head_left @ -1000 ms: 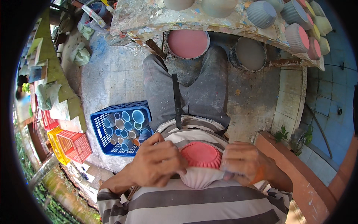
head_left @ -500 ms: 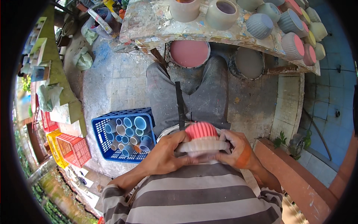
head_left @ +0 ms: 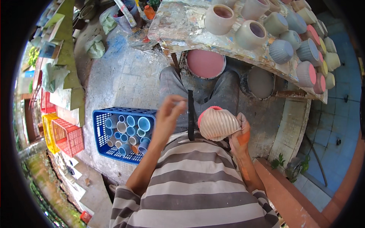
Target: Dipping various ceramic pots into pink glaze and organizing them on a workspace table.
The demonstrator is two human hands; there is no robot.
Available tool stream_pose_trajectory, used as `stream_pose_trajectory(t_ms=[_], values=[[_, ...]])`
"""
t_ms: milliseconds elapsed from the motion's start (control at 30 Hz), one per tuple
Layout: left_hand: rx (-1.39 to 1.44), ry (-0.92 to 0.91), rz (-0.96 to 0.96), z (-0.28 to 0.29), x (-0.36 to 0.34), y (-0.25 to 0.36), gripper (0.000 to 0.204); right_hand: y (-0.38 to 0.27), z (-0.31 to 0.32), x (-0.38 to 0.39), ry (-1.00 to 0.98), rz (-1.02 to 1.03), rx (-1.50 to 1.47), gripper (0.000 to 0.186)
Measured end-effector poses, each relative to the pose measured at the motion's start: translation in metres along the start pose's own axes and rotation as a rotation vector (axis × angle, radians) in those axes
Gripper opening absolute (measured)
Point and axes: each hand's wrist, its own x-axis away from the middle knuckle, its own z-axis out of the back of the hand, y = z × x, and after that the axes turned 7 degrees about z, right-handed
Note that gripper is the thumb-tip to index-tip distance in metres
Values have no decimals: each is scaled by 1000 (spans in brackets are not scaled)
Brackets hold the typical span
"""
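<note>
In front of my belly my right hand (head_left: 238,131) grips a ribbed pot (head_left: 218,124) by its side. The pot is pale beige outside, with swirling ribs and a pink edge at its upper left. It lies tilted, its ribbed wall facing up. My left hand (head_left: 171,110) is raised to the left of the pot, apart from it and slightly blurred. Its fingers are loosely bent and parted, with nothing seen between them. Beyond my knees stands a bucket of pink liquid (head_left: 206,63), and to its right a bucket of grey liquid (head_left: 261,81).
A paint-stained table (head_left: 182,36) carries many pots, some with pink, blue or yellow bases. On the floor at left sits a blue crate (head_left: 99,131) of small blue and beige cups. Farther left are red (head_left: 68,136) and yellow crates (head_left: 50,131). A brick-coloured ledge (head_left: 281,186) runs at right.
My left hand has let go of the pot and moved up and left. The pot, now in my right hand alone, has been turned and shows its ribbed side. The view has shifted.
</note>
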Motion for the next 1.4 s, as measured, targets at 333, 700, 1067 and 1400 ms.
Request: stream_pose_trajectory(t_ms=[333, 700, 1067, 1400], values=[[771, -342, 608, -22, -52, -82, 47, 33, 22, 8, 164, -580, -478, 12], [645, -296, 701, 7, -62, -77, 39, -97, -61, -27, -738, 969, 1426, 50], [-41, 74, -276, 3, -28, -59, 49, 34, -22, -66, -222, -87, 283, 16], [1213, 388, -234, 244, 27, -137, 53, -92, 128, -86, 62, -279, 165, 32]])
